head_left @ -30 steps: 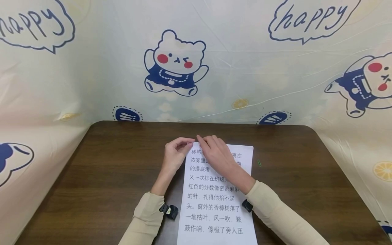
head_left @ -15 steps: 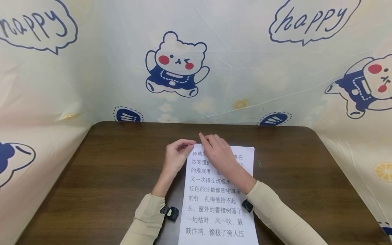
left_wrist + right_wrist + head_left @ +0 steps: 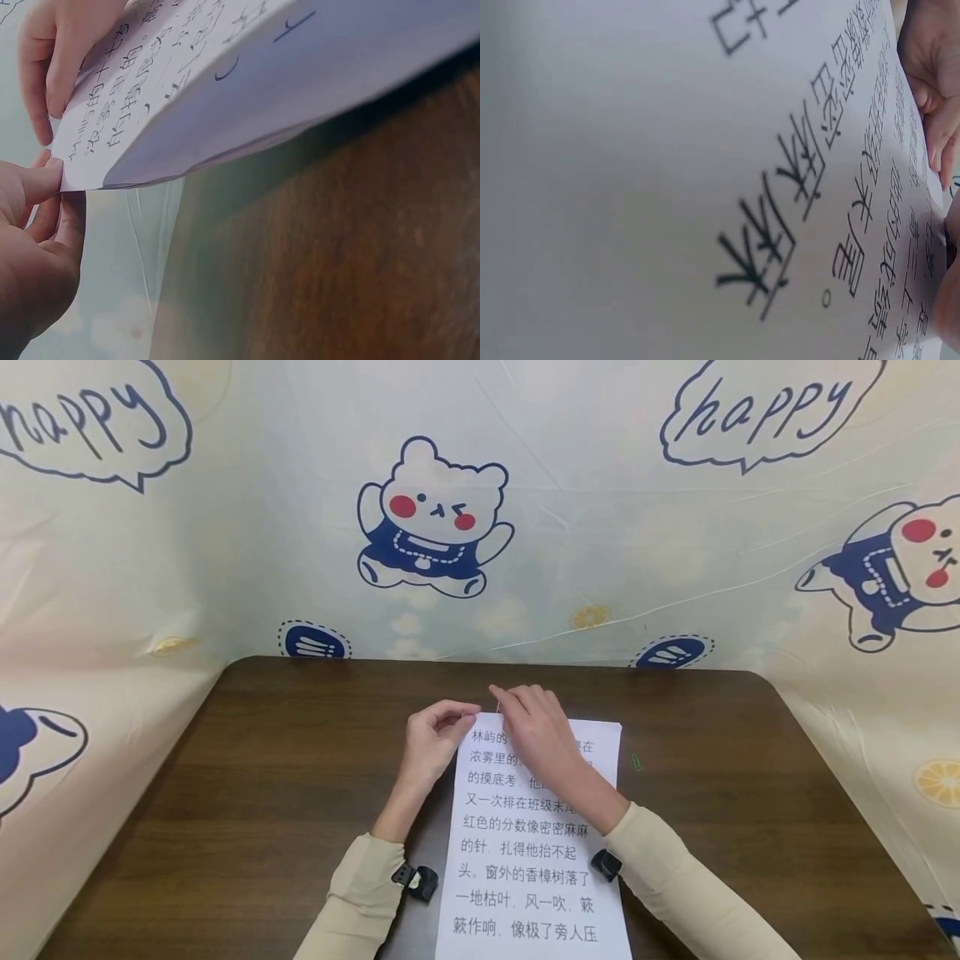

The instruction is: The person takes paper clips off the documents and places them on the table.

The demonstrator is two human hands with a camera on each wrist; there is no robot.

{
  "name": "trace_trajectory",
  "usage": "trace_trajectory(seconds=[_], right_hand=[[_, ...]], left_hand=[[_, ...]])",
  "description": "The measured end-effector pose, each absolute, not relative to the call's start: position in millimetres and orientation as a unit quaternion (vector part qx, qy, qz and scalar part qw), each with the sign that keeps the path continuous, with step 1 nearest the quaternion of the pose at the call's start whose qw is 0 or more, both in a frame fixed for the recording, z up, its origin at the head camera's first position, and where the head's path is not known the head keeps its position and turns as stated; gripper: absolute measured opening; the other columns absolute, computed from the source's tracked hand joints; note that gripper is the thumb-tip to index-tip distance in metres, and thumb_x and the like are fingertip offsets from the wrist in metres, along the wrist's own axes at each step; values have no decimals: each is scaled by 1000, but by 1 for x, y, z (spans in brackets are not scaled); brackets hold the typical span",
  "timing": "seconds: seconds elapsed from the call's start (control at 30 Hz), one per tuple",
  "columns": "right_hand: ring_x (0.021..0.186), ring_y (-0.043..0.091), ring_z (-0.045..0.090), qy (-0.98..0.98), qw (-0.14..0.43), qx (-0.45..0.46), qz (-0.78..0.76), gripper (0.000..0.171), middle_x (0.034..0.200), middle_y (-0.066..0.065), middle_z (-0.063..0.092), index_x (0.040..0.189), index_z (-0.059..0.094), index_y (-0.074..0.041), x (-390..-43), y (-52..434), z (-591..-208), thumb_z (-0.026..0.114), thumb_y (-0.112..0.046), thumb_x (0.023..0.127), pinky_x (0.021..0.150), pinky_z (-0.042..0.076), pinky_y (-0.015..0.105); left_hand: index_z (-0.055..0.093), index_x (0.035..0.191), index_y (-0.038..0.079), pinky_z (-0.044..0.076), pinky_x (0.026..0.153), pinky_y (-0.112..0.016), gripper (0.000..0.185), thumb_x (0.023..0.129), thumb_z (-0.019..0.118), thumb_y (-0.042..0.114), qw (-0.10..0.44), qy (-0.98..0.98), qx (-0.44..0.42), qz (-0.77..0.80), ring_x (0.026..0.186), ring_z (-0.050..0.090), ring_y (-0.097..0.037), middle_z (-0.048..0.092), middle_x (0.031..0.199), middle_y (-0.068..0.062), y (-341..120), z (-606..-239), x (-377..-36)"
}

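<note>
Printed paper (image 3: 536, 868) flat on brown table (image 3: 225, 793), low in the middle of the frame. Far left corner pinched by left hand (image 3: 429, 745); right hand (image 3: 536, 735) resting on the top edge, grip hard to tell. Probably light, thin, bendy, easy to crease or tear. Best held softly by the corners, never squeezed hard

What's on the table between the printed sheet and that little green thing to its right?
Only bare brown table lies between the printed sheet and the small green thing, as the head view shows.
</note>
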State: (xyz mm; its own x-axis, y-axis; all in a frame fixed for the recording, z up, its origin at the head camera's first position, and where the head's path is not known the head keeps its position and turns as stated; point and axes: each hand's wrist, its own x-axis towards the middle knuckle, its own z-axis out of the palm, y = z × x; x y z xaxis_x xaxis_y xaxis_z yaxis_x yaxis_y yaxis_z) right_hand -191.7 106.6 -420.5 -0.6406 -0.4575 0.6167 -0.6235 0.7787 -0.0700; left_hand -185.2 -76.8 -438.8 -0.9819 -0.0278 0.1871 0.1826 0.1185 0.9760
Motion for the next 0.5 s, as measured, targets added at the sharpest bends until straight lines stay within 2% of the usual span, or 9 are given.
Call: trace_trajectory(seconds=[0.3,0.5], right_hand=[[95,19,59,-900,275,268,207,27,111,5,71,126,63,-8,-193,118,-411,60,-15,100,85,46,33],[100,22,62,-886,294,269,237,23,111,7,72,121,66,-6,-192,132,-408,61,-11,99,86,45,36]], left_hand=[[77,103,4,52,77,-13,13,91,72,5,77,-742,-41,-665,89,69,-20,76,105,-17,-78,-440,-185],[78,102,6,53,76,-14,12,91,72,5,80,-747,-34,-659,87,68,-18,75,105,-15,-80,-442,-186]])
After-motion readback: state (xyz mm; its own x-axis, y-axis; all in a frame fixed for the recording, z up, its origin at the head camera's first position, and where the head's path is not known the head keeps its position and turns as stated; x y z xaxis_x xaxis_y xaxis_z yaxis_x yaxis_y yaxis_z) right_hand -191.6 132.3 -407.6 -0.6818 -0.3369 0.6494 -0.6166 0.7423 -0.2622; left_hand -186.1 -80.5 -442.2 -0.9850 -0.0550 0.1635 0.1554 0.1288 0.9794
